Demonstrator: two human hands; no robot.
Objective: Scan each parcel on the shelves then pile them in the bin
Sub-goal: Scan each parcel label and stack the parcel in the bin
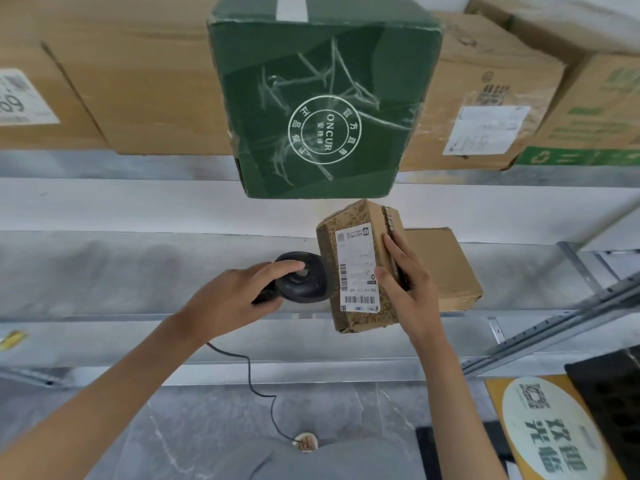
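My right hand grips a small brown patterned parcel by its right side, the white shipping label facing me. My left hand holds a black barcode scanner, a finger on its top, its head right beside the label's left edge. The scanner's thin cable hangs down toward the floor. Behind the held parcel a flat brown box lies on the lower metal shelf. A green box juts out from the upper shelf above my hands.
Large cardboard boxes line the upper shelf left and right of the green one. A perforated steel shelf rail runs along the right. A black bin edge and a yellow floor sign sit at lower right.
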